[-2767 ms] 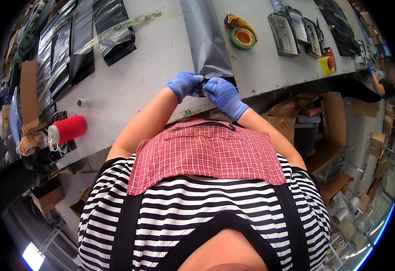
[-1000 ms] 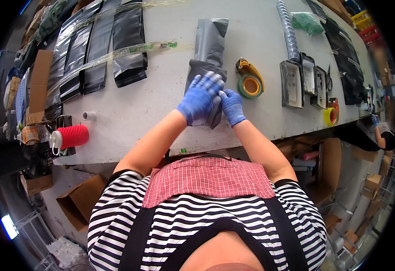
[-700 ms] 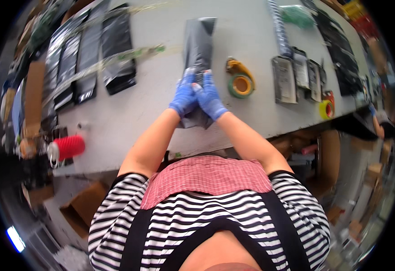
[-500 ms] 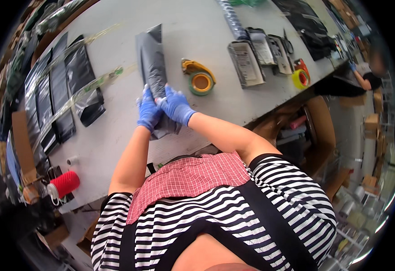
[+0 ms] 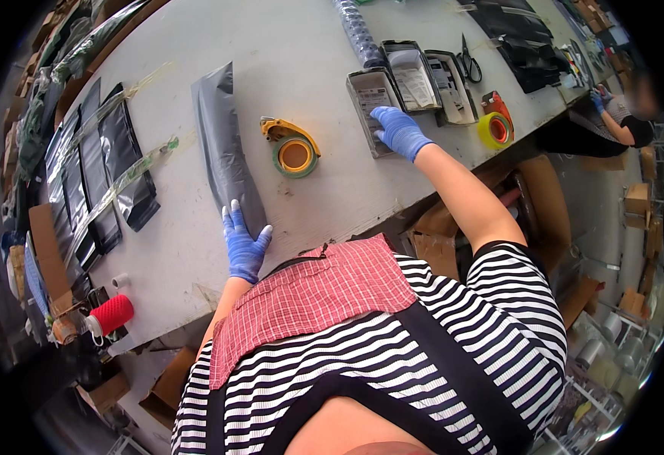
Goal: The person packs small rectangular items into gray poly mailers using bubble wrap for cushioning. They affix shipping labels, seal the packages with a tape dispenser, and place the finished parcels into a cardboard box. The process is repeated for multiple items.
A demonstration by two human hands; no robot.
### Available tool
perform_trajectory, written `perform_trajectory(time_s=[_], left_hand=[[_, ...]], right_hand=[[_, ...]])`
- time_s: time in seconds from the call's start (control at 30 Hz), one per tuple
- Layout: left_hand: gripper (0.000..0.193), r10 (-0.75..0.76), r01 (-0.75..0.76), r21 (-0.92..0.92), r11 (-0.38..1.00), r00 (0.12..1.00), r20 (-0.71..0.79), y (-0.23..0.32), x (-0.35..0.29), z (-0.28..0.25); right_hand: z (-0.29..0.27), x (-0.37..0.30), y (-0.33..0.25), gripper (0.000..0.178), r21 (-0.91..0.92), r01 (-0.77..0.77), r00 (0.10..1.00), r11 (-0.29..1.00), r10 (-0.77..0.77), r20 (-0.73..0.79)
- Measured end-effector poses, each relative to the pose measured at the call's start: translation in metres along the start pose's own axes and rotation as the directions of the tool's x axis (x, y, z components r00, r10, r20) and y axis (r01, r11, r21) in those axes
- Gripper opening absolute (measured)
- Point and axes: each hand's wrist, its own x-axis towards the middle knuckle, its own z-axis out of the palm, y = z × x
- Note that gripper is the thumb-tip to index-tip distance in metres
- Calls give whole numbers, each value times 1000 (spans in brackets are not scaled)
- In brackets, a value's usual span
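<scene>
A long grey plastic mailing bag (image 5: 224, 140) lies on the table, narrow and smooth, running away from me. My left hand (image 5: 244, 244), in a blue glove, rests on its near end with the fingers spread. Out to the right, my gloved right hand (image 5: 401, 133) reaches over the nearest open box (image 5: 368, 95), which holds printed paper labels. Its fingertips are at the labels or the box's edge; whether they grip anything is hard to make out. Between the bag and the boxes lies a yellow tape dispenser (image 5: 292, 148) with a roll of tape.
More label boxes (image 5: 411, 76), scissors (image 5: 468, 64) and a red tape dispenser (image 5: 496, 121) stand at the right. Taped black bags (image 5: 123, 152) lie left, near a red twine spool (image 5: 110, 315). Bubble wrap (image 5: 357, 32) lies at the back. Another person (image 5: 624, 125) works far right.
My right hand has left the bag and moved right to the label box. My left hand has slid to the bag's near end and opened. The bag now lies flat.
</scene>
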Motion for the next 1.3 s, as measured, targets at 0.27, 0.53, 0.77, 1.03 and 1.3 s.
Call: perform_trajectory(time_s=[0.27,0.53,0.77,1.03,1.3], left_hand=[[98,-8,8,39,999,1000,-10,3,0,4],[75,19,-4,203,979,997,-71,9,9,-15],[43,92,295,-779,554,908,409,119,22,-69],[34,-68,381,-882,277,923,378,106,-4,-78],[31,-92,225,-937,269,974,208,78,-19,-100]], right_hand=[[29,16,20,13,-206,136,990,969,-127,56],[0,14,12,13,-221,-127,978,967,84,-193],[-32,-61,-151,14,368,382,840,848,-153,-520],[-22,-98,-221,22,788,208,968,579,-8,-249],[-38,-103,-252,20,927,-335,940,169,-12,342]])
